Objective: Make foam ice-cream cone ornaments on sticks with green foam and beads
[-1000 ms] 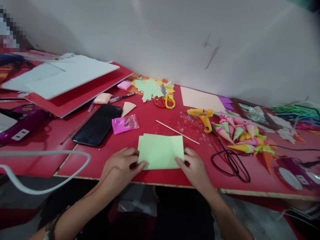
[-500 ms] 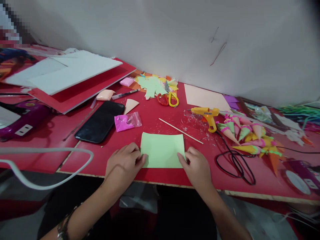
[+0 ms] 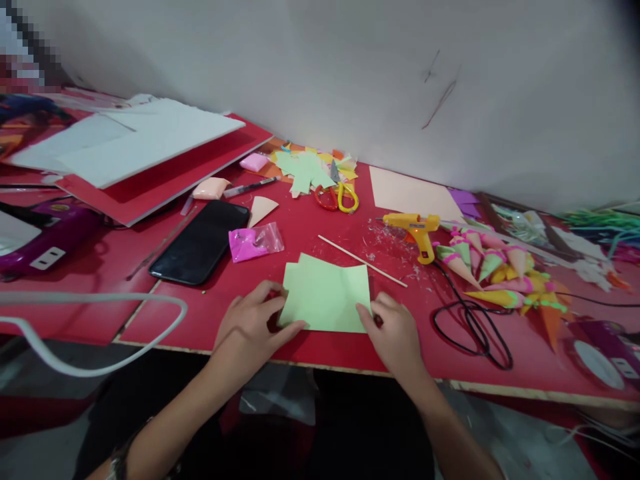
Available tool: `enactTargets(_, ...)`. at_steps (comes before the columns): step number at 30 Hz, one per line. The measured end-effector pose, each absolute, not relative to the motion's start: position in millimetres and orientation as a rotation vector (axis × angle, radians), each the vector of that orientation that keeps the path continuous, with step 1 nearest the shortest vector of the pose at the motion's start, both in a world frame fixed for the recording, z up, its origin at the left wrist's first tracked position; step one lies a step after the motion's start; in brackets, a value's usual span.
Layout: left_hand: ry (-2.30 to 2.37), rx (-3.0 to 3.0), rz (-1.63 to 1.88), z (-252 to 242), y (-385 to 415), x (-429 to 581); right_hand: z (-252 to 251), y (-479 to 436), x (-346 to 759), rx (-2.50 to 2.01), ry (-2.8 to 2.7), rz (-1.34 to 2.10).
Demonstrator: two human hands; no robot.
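light green paper sheets [image 3: 327, 297], rectangular, smooth and matte, lie near the front edge of the red tabletop [image 3: 280, 347]. compared with half a second ago: top sheet now skewed over the one beneath, its upper left corner raised above the other's edge; previously the edges were nearly flush. left thumb reaches further onto the lower edge than before.

left hand [image 3: 250, 317]: pinching the left side, thumb on top. right hand [image 3: 395, 327]: grasping the right edge, thumb on top, fingers curled.

beyond the sheets: thin straight wooden stick [image 3: 363, 260]; crinkled clear bag with magenta contents [image 3: 255, 242]; glossy black smartphone [image 3: 201, 242]; yellow plastic glue gun [image 3: 417, 230] beside rolled paper cones [image 3: 493, 260]; scissors [image 3: 337, 193] with red and yellow handles.
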State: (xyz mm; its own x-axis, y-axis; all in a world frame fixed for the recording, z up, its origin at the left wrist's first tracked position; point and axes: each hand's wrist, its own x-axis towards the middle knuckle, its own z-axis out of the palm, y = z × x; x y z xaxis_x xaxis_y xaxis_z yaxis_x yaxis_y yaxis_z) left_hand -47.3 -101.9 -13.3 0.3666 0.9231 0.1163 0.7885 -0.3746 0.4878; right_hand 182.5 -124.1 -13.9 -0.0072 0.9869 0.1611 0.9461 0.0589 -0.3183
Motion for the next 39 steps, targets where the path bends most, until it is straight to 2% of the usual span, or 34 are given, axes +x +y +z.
enactTargets(5,1.095,2.385,0.539,-10.8,-104.1,-49.4,-5.5,-128.6,194.9,-1.496,-2.077,0.636)
enactTargets(8,1.012,2.387,0.592,-12.8,-105.7,-48.5,-5.6,-129.2,195.6,-1.421,-2.097,0.711)
enactTargets(16,1.355,2.33,0.8,-27.3,-112.5,-45.6,-13.9,-125.0,186.1,-1.622,-1.879,0.64)
enactTargets(25,1.739,2.409,0.567,-12.1,-114.0,-44.3,-13.4,-122.9,179.7,-1.751,-1.977,0.418)
enactTargets(39,1.847,2.4,0.355,-6.3,-114.8,-36.5,-17.0,-122.7,172.5,-1.922,-2.091,0.148)
